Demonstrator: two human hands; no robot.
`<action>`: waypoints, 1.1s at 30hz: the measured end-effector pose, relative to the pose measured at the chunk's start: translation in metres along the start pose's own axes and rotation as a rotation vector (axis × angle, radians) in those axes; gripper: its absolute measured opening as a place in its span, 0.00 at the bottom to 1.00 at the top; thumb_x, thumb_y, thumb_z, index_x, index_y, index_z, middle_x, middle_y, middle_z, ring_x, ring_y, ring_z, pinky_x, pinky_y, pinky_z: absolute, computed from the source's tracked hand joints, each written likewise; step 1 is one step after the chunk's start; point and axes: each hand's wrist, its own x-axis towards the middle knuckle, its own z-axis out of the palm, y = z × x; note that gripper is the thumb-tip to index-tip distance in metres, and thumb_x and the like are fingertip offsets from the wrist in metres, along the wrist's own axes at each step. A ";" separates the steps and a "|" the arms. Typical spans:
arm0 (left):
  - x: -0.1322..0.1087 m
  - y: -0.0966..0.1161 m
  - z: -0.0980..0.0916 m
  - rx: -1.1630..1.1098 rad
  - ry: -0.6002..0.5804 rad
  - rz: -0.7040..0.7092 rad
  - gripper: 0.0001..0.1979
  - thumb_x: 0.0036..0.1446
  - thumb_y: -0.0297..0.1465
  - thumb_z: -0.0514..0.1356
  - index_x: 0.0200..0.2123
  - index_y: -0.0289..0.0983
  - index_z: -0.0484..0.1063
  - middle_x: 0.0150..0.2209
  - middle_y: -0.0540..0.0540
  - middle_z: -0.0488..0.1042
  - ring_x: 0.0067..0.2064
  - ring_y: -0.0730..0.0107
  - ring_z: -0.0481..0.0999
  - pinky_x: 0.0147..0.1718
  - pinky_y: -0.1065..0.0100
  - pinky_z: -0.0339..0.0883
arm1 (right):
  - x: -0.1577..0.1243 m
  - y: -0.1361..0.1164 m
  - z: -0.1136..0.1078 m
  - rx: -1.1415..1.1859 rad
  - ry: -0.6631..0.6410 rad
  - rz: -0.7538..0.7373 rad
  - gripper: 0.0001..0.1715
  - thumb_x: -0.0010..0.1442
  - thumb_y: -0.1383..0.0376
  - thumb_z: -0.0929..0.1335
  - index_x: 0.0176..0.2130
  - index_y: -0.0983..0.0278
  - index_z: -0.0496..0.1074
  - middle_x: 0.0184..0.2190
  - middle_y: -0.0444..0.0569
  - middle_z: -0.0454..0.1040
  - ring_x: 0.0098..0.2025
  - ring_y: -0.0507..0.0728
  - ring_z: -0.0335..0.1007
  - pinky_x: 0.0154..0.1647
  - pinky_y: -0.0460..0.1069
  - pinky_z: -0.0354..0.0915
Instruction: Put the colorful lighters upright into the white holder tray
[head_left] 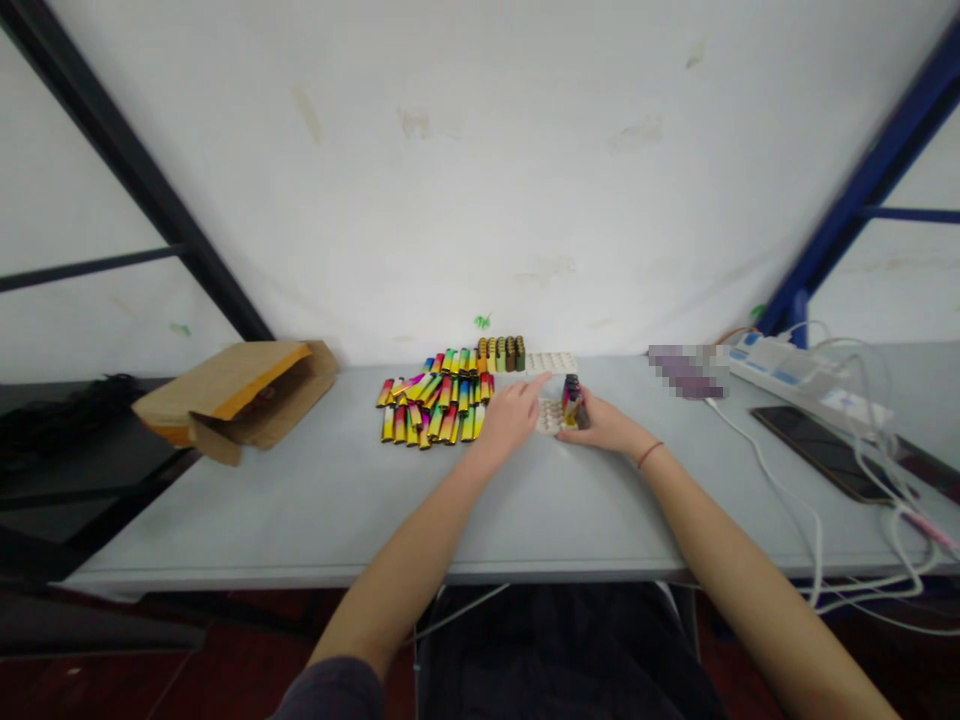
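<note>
My right hand (pixel 600 425) is closed round a few upright lighters (pixel 574 400) with dark tops and shiny bodies, at the right end of a pale dimpled tray (pixel 550 414). Just left of them, my left hand (pixel 511 415) is over the tray's left side with its index finger stretched out; its palm side is hidden. Many shiny rainbow-coloured lighter cases (pixel 442 400) lie loosely on the table to the left of that hand. Behind them, several gold and dark tubes (pixel 502 354) stand upright in rows. A second pale dimpled tray (pixel 551 361) sits beside these tubes.
An open brown paper bag (pixel 240 385) lies at the left of the grey table (pixel 337 520). On the right are a dark phone (pixel 821 450), a power strip (pixel 795 380), white cables (pixel 772 480) and a purplish blurred item (pixel 686 372). A white wall stands behind.
</note>
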 end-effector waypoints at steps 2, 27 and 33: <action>-0.002 -0.011 -0.019 0.153 -0.028 -0.210 0.21 0.66 0.28 0.50 0.57 0.37 0.74 0.53 0.36 0.75 0.56 0.55 0.72 0.57 0.57 0.63 | 0.000 0.000 -0.001 0.001 -0.003 -0.001 0.48 0.49 0.51 0.77 0.60 0.66 0.62 0.46 0.59 0.79 0.44 0.67 0.77 0.46 0.57 0.71; -0.011 -0.016 -0.033 0.176 -0.315 -0.409 0.11 0.60 0.34 0.58 0.43 0.36 0.75 0.51 0.31 0.78 0.55 0.45 0.75 0.53 0.52 0.65 | -0.004 0.004 -0.019 0.106 -0.018 0.086 0.54 0.48 0.54 0.79 0.65 0.66 0.58 0.48 0.59 0.80 0.44 0.66 0.79 0.47 0.57 0.73; 0.001 -0.026 -0.018 -0.324 -0.002 -0.456 0.08 0.63 0.34 0.57 0.44 0.39 0.65 0.39 0.44 0.77 0.41 0.62 0.77 0.43 0.64 0.67 | -0.004 0.004 -0.018 0.110 0.003 0.061 0.51 0.48 0.55 0.80 0.63 0.66 0.60 0.45 0.58 0.80 0.43 0.65 0.79 0.47 0.55 0.73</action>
